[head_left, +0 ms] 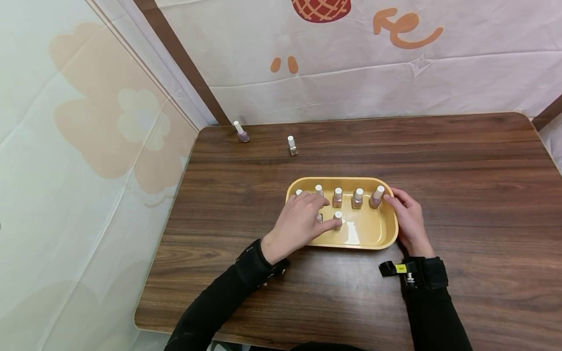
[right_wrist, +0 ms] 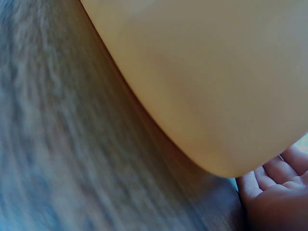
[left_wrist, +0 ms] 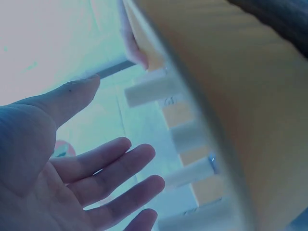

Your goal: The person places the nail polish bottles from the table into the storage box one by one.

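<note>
A yellow tray [head_left: 364, 234] holds several small nail polish bottles with white caps, set in a back row and a front row. Over its left part hangs my left hand [head_left: 303, 219], fingers apart and nothing between them in the left wrist view. The thumb is close to a front-row nail polish bottle [head_left: 338, 214]; whether it touches cannot be told. This hand hides part of the bottles on the left. At the tray's right end my right hand [head_left: 410, 219] grips the rim, thumb near the rightmost bottle [head_left: 376, 197] and fingers outside the wall.
On the wooden table [head_left: 474, 195], a purple nail polish bottle [head_left: 241, 132] stands at the far left corner. A clear-looking bottle [head_left: 292, 146] stands right of it. White patterned curtains [head_left: 351, 92] hang behind and on the left.
</note>
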Motion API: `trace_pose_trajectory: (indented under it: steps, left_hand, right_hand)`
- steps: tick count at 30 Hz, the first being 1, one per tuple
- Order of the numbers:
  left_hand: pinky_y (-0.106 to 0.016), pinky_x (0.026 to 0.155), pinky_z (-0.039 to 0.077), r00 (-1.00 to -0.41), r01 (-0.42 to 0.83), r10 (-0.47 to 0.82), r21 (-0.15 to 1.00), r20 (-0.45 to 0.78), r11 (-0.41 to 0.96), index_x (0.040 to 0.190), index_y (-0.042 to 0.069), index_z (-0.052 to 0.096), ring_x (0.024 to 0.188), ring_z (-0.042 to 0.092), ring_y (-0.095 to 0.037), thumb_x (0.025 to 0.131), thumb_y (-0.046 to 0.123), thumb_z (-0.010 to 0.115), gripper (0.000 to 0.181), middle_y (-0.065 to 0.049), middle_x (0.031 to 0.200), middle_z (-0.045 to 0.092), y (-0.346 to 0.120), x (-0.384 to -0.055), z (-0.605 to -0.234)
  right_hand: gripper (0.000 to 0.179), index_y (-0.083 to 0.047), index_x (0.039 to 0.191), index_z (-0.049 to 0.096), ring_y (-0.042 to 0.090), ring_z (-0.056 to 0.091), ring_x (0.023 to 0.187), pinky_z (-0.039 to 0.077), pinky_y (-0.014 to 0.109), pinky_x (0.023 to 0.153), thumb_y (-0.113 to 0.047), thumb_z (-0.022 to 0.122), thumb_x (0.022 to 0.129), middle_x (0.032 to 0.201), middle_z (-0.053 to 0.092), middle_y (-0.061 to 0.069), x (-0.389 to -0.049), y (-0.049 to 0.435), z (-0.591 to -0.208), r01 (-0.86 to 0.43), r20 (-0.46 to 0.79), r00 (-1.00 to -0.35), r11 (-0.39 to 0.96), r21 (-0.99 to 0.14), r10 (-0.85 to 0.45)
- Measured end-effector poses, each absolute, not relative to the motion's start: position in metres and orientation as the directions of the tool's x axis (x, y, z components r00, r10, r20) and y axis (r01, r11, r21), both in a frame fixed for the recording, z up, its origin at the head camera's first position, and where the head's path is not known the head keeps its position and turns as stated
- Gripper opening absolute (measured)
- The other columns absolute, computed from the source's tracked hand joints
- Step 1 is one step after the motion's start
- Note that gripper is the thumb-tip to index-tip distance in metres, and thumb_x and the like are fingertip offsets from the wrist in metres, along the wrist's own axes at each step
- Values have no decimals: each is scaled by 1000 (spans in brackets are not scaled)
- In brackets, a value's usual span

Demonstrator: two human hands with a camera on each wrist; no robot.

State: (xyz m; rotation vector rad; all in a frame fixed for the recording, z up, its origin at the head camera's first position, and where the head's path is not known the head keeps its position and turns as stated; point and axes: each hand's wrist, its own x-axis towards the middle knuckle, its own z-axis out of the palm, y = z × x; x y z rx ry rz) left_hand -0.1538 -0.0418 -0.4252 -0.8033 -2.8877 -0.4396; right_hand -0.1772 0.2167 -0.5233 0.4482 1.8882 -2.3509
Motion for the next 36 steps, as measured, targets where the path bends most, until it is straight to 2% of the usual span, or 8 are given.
trace_pose_trajectory:
  steps: [9, 16, 22, 25, 31, 36]
  left_hand:
    - [-29, 65, 46, -841, 533, 465, 270, 278, 802, 99, 10, 72, 80, 62, -15, 84, 42, 73, 36, 0, 88, 71, -57, -170, -413]
    - [-36, 79, 51, -896, 438, 375, 342, 236, 832, 106, 7, 71, 93, 65, -22, 87, 34, 71, 33, -7, 102, 72, -73, -186, -407]
    - [-38, 84, 51, -946, 323, 277, 415, 169, 851, 113, 9, 68, 100, 63, -23, 91, 34, 66, 33, -8, 111, 70, -89, -210, -414]
    - [-39, 85, 51, -959, 282, 234, 442, 160, 852, 114, 8, 67, 103, 63, -24, 92, 33, 65, 33, -8, 113, 69, -97, -223, -420]
    - [-39, 80, 52, -976, 214, 161, 499, 148, 840, 113, 6, 67, 94, 66, -25, 92, 31, 65, 33, -10, 112, 68, -110, -249, -435]
    - [-40, 83, 50, -986, 164, 121, 526, 115, 835, 114, 6, 66, 98, 64, -27, 91, 30, 65, 33, -11, 113, 67, -118, -268, -448]
  right_hand:
    - [16, -18, 107, 64, 2, 63, 88, 54, 16, 73, -23, 66, 92, 103, 62, -8, -177, 216, -522, 255, -286, -951, -234, -938, 113]
    - [15, -19, 106, 64, 3, 62, 90, 53, 15, 73, -24, 66, 93, 103, 61, -8, -177, 216, -522, 250, -278, -954, -220, -943, 111]
    - [14, -20, 106, 64, 3, 62, 91, 53, 15, 73, -25, 65, 93, 104, 60, -8, -177, 217, -522, 256, -282, -953, -209, -944, 111]
    - [19, -18, 109, 63, 3, 62, 91, 53, 16, 73, -27, 66, 92, 105, 60, -8, -177, 217, -522, 268, -292, -950, -195, -944, 107]
    - [32, -14, 119, 62, 3, 62, 92, 53, 15, 74, -30, 66, 92, 108, 59, -9, -177, 218, -523, 284, -304, -947, -168, -944, 102]
    - [26, -14, 115, 63, 3, 62, 93, 53, 15, 75, -26, 66, 93, 107, 60, -7, -178, 218, -526, 254, -279, -954, -195, -947, 109]
